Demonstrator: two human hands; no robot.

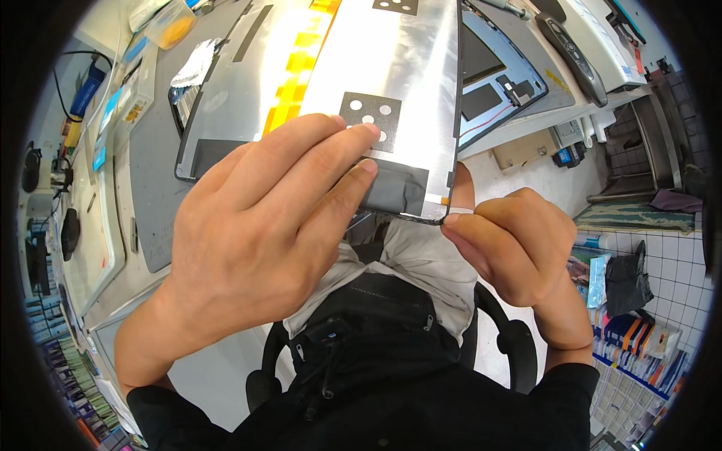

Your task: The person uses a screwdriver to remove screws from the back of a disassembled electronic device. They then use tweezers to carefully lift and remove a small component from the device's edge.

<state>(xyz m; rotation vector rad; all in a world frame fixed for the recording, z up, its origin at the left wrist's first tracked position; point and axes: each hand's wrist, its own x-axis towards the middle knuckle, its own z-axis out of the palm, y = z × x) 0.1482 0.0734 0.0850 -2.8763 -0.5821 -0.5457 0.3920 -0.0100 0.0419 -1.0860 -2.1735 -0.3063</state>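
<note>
A tablet-sized screen panel, its silvery metal back facing up, juts over the near edge of the workbench. Down its back runs a yellow-orange tape strip, with a black square patch with white dots beside it. My left hand lies across the near part of the panel, fingers stretched and tips on the patch and black tape. At the near right corner my right hand pinches the panel's edge, thumb at the corner and a finger partly hidden behind it. Whether something thin is also pinched there cannot be made out.
An opened tablet housing with blue edges rests right of the panel. Beyond it are a black remote-like device and a white box. A grey mat covers the bench at left. Chair armrests flank my lap.
</note>
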